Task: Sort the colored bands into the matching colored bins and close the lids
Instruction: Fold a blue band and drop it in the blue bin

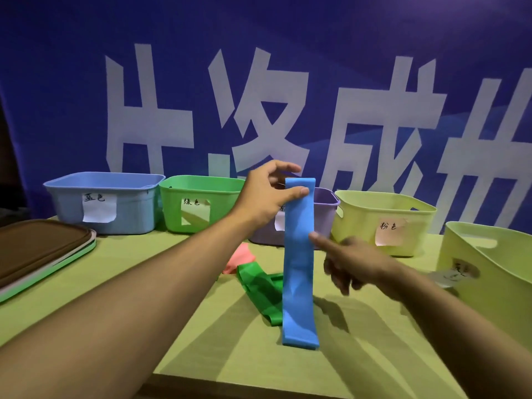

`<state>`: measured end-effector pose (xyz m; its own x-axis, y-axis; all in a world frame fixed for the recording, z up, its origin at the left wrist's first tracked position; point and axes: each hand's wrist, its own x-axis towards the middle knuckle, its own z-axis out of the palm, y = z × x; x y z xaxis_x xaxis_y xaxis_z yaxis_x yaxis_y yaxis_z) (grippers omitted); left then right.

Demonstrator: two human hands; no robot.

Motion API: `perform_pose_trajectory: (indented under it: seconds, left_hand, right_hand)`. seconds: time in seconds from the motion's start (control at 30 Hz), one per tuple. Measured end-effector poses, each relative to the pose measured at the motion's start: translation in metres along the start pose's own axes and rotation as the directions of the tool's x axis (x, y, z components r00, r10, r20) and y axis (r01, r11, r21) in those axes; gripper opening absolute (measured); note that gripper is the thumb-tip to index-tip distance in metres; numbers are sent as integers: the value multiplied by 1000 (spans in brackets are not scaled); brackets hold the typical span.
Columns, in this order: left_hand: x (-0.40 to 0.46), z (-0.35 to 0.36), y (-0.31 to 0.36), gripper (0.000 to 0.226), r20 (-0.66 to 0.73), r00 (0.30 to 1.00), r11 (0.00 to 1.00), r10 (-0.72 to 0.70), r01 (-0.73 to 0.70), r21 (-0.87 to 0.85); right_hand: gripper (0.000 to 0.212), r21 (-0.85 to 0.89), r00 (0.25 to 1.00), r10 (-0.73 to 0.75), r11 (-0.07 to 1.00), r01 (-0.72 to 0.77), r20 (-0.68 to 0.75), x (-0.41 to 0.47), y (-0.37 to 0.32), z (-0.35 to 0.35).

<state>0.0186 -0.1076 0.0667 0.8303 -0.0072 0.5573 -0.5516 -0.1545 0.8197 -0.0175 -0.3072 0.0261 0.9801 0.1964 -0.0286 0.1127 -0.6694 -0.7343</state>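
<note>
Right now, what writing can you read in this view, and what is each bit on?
"蓝色": paper label on the blue bin.
"绿色": label on the green bin.
"粉色": label on the pale yellow bin.
Purple bin: label hidden by the blue band.
Near right bin: label too blurred.
Blue banner: large white characters, cropped, roughly "成册".

Five open bins line the back and right of the surface (201,355): blue bin (115,208), green bin (198,205), purple bin (325,208), and two yellow-green. Stacked lids (43,249) block the left edge. A green band (259,289) and pink band (241,257) lie mid-surface; the near part is bare.
</note>
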Motion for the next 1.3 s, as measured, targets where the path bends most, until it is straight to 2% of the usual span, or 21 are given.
perform_pose_trajectory:
  seconds: [0.03,0.1,0.17,0.23,0.43,0.53,0.73,0.9,1.03,1.23,1.3]
  left_hand:
    - [1,1,-5,39,-10,1000,1000,-6,6,-20]
    - [3,5,-18,39,-35,999,998,-14,12,-60]
    - [3,10,-33,39,-49,999,995,-25,20,-96]
    - [1,15,-49,42,-49,998,992,-40,34,-124]
    - [-3,20,-98,43,-80,991,982,-110,96,-164]
    - [-6,19,-115,46,-69,995,990,-76,67,-127]
    - [-2,18,-123,46,-69,998,995,-8,1,-100]
    - [-6,18,-129,36,-37,999,997,-25,22,-75]
    - [-12,19,-128,28,44,998,994,-55,59,-90]
    - [-15,18,-121,13,51,997,990,-60,66,-123]
    - [-16,19,-119,11,53,997,989,-60,66,-129]
  right_hand:
    - [70,123,992,-81,988,92,-97,7,-1,-3]
    - [61,298,913,-190,904,305,-360,23,-3,0]
    - [53,317,799,-248,822,472,-548,43,-6,11]
    - [49,295,737,-287,782,549,-611,61,-8,24]
    - [24,322,716,-329,724,609,-616,104,17,61]
    - [17,271,685,-381,716,643,-621,110,30,71]
    - [9,254,697,-449,707,660,-560,118,32,67]
    - [16,344,719,-381,686,641,-581,115,31,64]
    - [25,435,751,-308,663,609,-584,109,27,61]
    - [19,457,755,-295,650,608,-585,107,25,60]
    - [24,438,742,-313,648,623,-593,106,25,58]
